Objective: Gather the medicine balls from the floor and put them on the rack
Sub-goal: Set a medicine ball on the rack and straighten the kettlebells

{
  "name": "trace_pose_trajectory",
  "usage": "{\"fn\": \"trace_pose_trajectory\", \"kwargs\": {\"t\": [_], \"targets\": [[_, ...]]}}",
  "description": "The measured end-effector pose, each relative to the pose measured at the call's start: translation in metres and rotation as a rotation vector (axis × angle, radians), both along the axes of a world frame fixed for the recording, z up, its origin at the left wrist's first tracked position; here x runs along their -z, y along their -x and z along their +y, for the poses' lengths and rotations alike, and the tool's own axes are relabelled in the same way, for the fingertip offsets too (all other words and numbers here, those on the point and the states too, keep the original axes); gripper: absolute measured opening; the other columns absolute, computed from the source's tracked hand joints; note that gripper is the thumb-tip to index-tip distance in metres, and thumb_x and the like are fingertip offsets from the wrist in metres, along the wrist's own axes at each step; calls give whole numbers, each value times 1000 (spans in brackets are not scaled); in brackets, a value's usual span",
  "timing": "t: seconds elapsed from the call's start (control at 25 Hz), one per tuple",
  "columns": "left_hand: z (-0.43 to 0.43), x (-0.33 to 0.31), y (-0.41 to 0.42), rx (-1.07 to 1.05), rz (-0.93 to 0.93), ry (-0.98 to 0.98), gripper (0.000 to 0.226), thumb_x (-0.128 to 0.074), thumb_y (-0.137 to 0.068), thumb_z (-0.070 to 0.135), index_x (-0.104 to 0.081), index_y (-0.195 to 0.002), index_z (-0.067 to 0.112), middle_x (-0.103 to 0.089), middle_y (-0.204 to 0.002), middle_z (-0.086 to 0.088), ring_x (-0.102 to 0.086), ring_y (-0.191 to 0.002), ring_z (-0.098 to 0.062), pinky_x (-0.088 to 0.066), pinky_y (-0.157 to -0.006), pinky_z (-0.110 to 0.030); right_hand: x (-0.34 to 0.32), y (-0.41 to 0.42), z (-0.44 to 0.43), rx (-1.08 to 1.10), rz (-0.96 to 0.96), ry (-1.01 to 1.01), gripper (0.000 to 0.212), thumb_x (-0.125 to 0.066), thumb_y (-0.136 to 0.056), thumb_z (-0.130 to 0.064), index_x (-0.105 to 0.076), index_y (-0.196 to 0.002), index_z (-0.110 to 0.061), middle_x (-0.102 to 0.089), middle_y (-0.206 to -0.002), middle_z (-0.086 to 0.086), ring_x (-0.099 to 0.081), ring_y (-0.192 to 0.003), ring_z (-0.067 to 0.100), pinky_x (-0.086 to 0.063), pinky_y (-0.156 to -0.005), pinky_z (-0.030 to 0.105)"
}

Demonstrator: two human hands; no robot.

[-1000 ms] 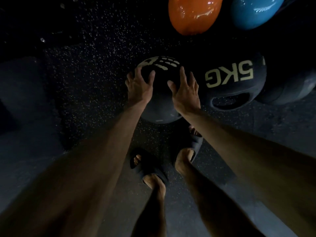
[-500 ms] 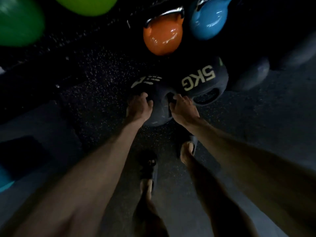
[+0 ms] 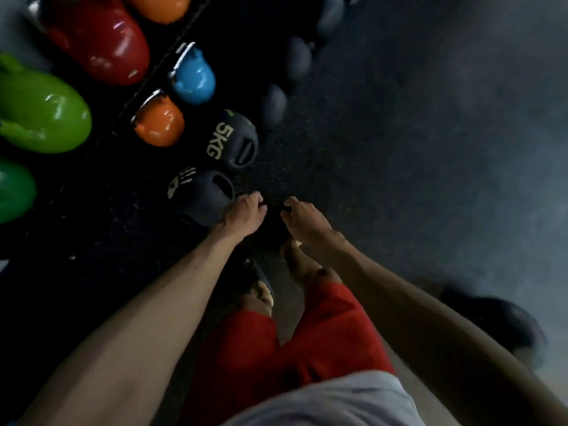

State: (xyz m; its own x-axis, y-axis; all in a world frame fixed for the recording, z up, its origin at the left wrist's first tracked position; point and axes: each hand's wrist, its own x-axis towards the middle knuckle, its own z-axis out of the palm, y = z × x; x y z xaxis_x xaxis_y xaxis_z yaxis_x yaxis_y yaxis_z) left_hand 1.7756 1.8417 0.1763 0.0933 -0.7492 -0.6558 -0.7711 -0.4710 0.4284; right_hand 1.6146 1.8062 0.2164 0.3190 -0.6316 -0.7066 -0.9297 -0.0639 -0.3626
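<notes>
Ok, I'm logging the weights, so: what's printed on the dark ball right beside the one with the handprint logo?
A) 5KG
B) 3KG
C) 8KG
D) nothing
A: the dark ball lying next to the handprint ball reads 5KG in pale letters.

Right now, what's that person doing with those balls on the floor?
A person bends over a black medicine ball with a white handprint, lying on the dark speckled floor. The left hand is at its edge, the right hand close beside, fingers curled; it is too dark to tell whether either grips. A black ball marked 5KG lies just beyond.
</notes>
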Motion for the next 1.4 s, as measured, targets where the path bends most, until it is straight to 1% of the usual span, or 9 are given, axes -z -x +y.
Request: {"fn": "trace_pose_trajectory", "kwargs": {"t": [0.16, 0.36, 0.52, 0.64, 0.76, 0.96, 1.12, 1.28, 1.4], "targets": [[18, -52, 85, 273, 3, -69, 32, -50, -100, 35, -57, -125, 16, -63, -127, -12, -59, -116, -31, -47, -94, -39, -52, 114, 58, 218, 12, 59, 25, -40, -104, -31, -52, -115, -12, -63, -106, 12, -64, -95, 30, -52, -76, 42], [38, -83, 201, 636, 5, -114, 30, -49, -101, 36, -57, -123, 18, -63, -121, -8, -61, -108, -25, -49, -86, -38, -72, 245, 140, 466, -25, 155, 16, -43, -104, -29, -49, -104, -14, -58, -90, 4, -64, -90, 31, -38, -67, 32], [67, -97, 321, 875, -64, -90, 30, -50, -100, 35, -58, -124, 17, -65, -121, -9, -63, -109, -26, -51, -88, -39, -70, 358, 221, 716, -33, 133, 23, -44, -103, -32, -52, -112, -13, -65, -101, 8, -65, -95, 30, -51, -76, 41], [91, -103, 412, 1001, -99, -118, 31, -49, -101, 35, -57, -125, 18, -64, -121, -8, -62, -108, -25, -51, -91, -40, -59, 434, 277, 835, -8, 104, 29, -45, -103, -34, -52, -119, -12, -67, -111, 13, -65, -103, 32, -49, -79, 39], [129, -100, 522, 1128, -139, -156, 31, -49, -101, 35, -57, -126, 19, -64, -119, -6, -62, -103, -21, -53, -89, -40, -47, 524, 331, 952, 21, 111, 34, -45, -101, -38, -52, -122, -11, -66, -115, 17, -64, -108, 36, -52, -86, 43], [189, -98, 686, 1250, -115, -142, 30, -50, -100, 37, -57, -125, 21, -65, -111, -4, -64, -96, -19, -55, -87, -42, -46, 651, 396, 1092, 81, 127, 34, -46, -101, -37, -54, -121, -11, -67, -116, 18, -65, -108, 38, -53, -86, 44], [223, -101, 798, 1342, -89, -72, 33, -51, -99, 35, -59, -126, 18, -65, -123, -11, -61, -113, -28, -49, -94, -41, -49, 740, 434, 1168, 104, 119, 35, -45, -101, -37, -54, -122, -11, -68, -115, 18, -65, -106, 38, -53, -85, 44], [232, -87, 895, 1375, -103, -79, 34, -50, -100, 36, -57, -128, 18, -64, -121, -10, -61, -111, -28, -48, -90, -41, -39, 824, 450, 1153, 101, 77, 34, -44, -100, -37, -53, -118, -10, -67, -115, 20, -65, -106, 39, -52, -83, 45], [234, -66, 960, 1356, -98, -92, 36, -50, -99, 36, -57, -130, 19, -66, -120, -11, -64, -108, -28, -52, -92, -43, -30, 889, 449, 1086, 118, 46, 34, -43, -100, -35, -52, -118, -8, -65, -117, 22, -64, -109, 40, -51, -83, 44]]}}
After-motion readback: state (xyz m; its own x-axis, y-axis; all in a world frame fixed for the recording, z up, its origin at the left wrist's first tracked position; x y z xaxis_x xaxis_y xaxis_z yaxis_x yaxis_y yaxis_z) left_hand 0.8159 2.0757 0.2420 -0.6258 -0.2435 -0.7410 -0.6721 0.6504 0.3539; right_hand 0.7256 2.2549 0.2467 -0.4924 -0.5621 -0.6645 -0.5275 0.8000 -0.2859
